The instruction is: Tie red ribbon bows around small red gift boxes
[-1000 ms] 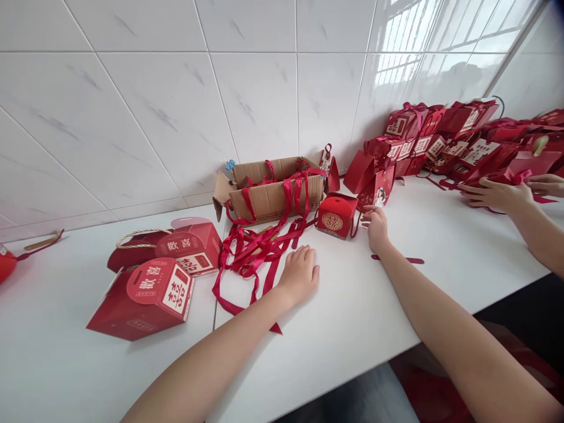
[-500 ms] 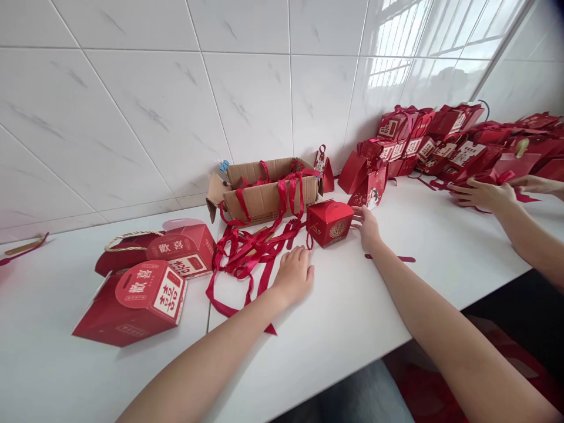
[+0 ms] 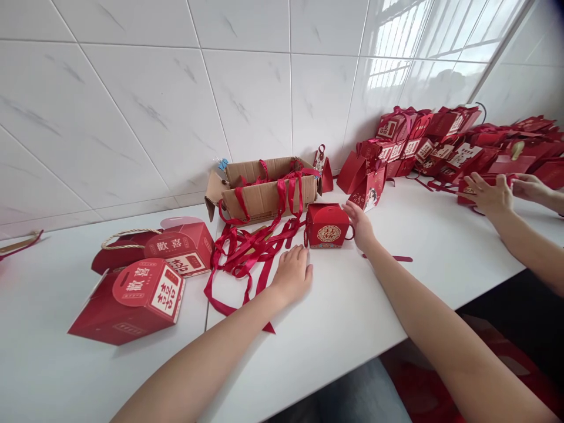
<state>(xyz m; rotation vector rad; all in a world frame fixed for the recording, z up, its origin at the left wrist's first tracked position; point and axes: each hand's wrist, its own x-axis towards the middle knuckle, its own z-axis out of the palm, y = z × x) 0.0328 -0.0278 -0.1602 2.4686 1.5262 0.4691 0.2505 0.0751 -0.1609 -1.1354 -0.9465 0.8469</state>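
A small red gift box (image 3: pixel 326 234) with a round gold emblem stands upright on the white table, a dark red cord loop at each side. My right hand (image 3: pixel 360 226) is at its right edge, fingers stretched out along the side and apparently touching it, not wrapped round it. Resting on the table in front of the box's left corner, my left hand (image 3: pixel 293 275) lies palm down with the thumb apart and holds nothing visible. Beside it, to the left, a tangle of dark red ribbon (image 3: pixel 240 264) spreads over the table.
Behind the ribbon stands an open cardboard box (image 3: pixel 264 200) with ribbon hanging out. Two larger red gift boxes (image 3: pixel 132 305) are at left. Many red boxes (image 3: pixel 440 141) are piled along the wall at right, where another person's hands (image 3: pixel 491 194) handle a red box.
The small red box has turned, so its gold emblem now faces me and a right-hand cord loop shows. My right hand shifted slightly left; my left hand has stayed put.
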